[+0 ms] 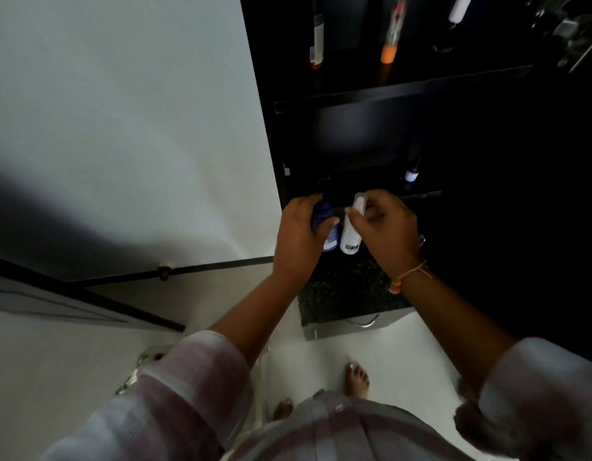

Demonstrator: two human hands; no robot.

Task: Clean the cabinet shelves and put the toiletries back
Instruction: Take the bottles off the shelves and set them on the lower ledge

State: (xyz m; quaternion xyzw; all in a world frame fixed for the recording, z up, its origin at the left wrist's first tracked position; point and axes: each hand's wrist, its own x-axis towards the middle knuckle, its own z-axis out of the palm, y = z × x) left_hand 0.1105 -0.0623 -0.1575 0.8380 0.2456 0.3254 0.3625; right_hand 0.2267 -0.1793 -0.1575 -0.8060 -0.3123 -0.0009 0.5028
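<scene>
Toiletries in play are two bottles at the front of the dark cabinet: a blue bottle point(325, 216) gripped round its body by the left hand point(298, 234), and just beside it a white bottle point(350, 236) pinched at its top by the right hand point(384, 224). Both hands are closed on their loads, at the edge of the lower shelf point(421, 195) and above the speckled bench point(348, 287); whether the bases rest on anything cannot be told. The white bottle looks the riskier, since a fingertip hold on the cap could let it swing or slip. The bottles might also knock together going in. A small pale-capped bottle point(411, 174) stands at the shelf's right, and the upper shelf point(404, 89) limits headroom. An orange-capped tube point(389, 44) stands higher up, clear of the work.
</scene>
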